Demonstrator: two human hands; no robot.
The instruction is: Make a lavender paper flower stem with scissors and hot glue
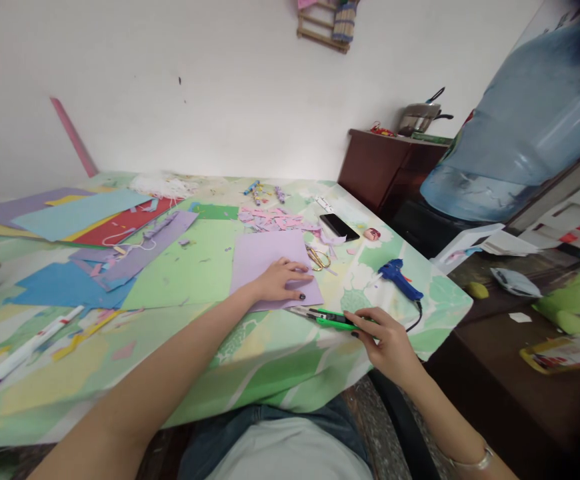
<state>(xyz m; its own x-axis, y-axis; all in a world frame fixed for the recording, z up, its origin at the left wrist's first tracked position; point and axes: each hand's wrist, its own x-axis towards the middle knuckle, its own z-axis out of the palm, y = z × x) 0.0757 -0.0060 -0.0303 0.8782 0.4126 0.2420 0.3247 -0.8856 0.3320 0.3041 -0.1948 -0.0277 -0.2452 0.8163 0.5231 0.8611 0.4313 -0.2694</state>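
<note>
A sheet of purple paper (265, 257) lies near the table's front edge, partly over a light green sheet (180, 267). My left hand (283, 279) rests on the purple sheet, palm down with its fingers spread. In my right hand (383, 337) is a green utility knife (327, 317), gripped between thumb and fingers at its right end. The knife lies low over the tablecloth, its tip pointing left, just below the paper's lower right corner. Gold-handled scissors (320, 258) lie at the paper's right edge, their blades partly hidden.
A blue hot glue gun (401, 279) with a cord lies to the right, beyond it a black phone (340, 227). Pink and purple paper scraps (273, 219) are heaped behind the sheet. Coloured sheets (85, 213) and a white ruler-like strip (25, 353) lie left.
</note>
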